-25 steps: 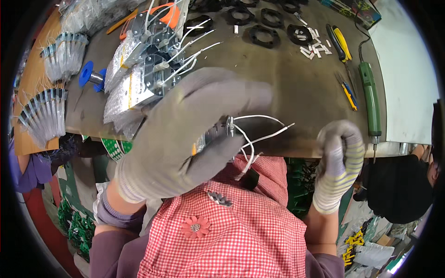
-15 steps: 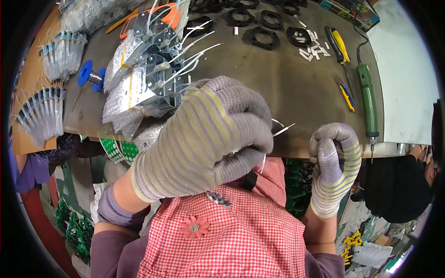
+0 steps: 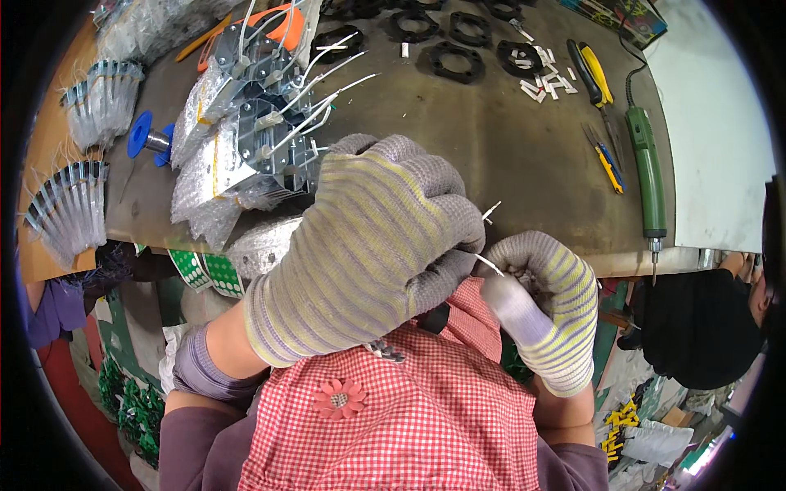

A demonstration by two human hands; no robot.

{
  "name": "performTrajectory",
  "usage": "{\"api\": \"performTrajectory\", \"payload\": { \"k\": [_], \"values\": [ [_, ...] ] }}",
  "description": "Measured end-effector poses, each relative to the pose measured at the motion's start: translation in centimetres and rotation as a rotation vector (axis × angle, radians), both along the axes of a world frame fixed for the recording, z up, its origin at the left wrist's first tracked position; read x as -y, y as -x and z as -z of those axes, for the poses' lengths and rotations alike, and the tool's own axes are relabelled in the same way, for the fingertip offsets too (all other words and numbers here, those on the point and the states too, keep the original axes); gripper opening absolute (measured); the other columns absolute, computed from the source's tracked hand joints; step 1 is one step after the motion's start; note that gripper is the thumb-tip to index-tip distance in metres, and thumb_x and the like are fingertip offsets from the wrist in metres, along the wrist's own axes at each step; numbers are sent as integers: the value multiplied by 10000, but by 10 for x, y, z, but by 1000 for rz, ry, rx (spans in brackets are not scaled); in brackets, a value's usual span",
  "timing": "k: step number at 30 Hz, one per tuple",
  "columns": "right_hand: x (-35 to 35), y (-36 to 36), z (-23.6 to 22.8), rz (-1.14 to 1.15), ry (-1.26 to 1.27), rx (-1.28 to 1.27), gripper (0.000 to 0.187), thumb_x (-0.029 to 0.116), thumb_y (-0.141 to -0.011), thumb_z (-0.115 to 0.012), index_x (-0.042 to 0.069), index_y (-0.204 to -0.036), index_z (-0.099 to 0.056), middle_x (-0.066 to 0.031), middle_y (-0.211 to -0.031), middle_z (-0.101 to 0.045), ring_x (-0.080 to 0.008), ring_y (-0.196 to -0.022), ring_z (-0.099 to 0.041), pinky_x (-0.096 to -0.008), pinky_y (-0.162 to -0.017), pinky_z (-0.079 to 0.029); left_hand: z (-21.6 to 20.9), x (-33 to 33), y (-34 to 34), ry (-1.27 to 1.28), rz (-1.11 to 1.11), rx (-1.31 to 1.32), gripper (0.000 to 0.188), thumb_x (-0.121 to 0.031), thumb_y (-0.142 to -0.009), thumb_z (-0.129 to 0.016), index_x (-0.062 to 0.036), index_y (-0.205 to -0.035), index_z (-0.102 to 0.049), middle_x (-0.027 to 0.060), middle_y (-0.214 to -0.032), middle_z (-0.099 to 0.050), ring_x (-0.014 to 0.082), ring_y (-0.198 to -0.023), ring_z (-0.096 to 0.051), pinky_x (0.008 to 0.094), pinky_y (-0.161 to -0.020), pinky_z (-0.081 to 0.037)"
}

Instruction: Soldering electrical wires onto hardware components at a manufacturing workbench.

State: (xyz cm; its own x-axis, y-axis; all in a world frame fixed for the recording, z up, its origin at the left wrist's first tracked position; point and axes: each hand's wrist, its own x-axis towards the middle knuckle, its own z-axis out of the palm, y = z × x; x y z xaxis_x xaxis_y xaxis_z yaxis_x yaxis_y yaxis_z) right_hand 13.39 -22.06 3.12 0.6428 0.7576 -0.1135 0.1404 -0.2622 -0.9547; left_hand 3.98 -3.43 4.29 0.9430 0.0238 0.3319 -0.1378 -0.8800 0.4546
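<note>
My left hand (image 3: 368, 254), in a grey and yellow striped glove, is closed in front of my apron. Two thin white wires (image 3: 490, 263) stick out past its fingertips, with bare-looking ends; whatever they are attached to is hidden by the glove. My right hand (image 3: 544, 311), gloved alike, has its thumb and curled fingers drawn together right beside the lower wire's tip. What those fingers hold, if anything, cannot be made out. Beyond my left hand stand metal bracket assemblies (image 3: 270, 143) with white wires, partly covered in bubble wrap (image 3: 201, 180).
Several black rings (image 3: 456, 62) and small white sleeves (image 3: 548, 86) lie at the back. Toward the right are yellow-black pliers (image 3: 596, 75), blue-yellow tweezers (image 3: 610, 169) and a green electric screwdriver (image 3: 647, 172). A blue solder spool (image 3: 141, 135) and fanned wrapped parts (image 3: 70, 209) occupy the left.
My right hand has moved left to the wire ends beside my left hand. The left hand has turned slightly, and the lower wire now points toward the right thumb.
</note>
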Motion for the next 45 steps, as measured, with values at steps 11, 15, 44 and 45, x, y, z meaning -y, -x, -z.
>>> {"api": "performTrajectory", "payload": {
  "k": [11,15,44,45],
  "values": [
    [-10,-14,14,-18,-136,712,178,54,-703,-753,39,-868,-687,-76,-771,-617,-236,-667,-595,-345,-591,-475,8,-1,-1,116,19,2,196,-160,-720,-762,-139,-886,-661,36,-890,-616,277,-855,-573,417,-807,-422],
    [-11,-21,14,-120,-187,1102,238,18,-628,-772,53,-852,-698,-43,-737,-565,-242,-643,-548,-371,-586,-434,10,3,1,56,-26,65,182,-168,-744,-756,-124,-895,-663,50,-892,-614,290,-854,-565,409,-819,-421],
    [-33,-43,38,-79,-288,752,139,53,-702,-734,63,-827,-675,-85,-771,-614,-285,-693,-580,-383,-636,-460,15,-10,-26,261,-40,-163,121,-97,-796,-687,-2,-858,-645,150,-761,-640,326,-708,-623,377,-659,-487],
    [-34,-43,37,-92,-314,849,133,45,-697,-727,65,-816,-670,-81,-749,-600,-281,-676,-571,-384,-622,-451,14,-10,-26,263,-38,-162,121,-97,-796,-687,-2,-858,-645,150,-761,-640,326,-708,-623,377,-659,-487]
  ]
}}
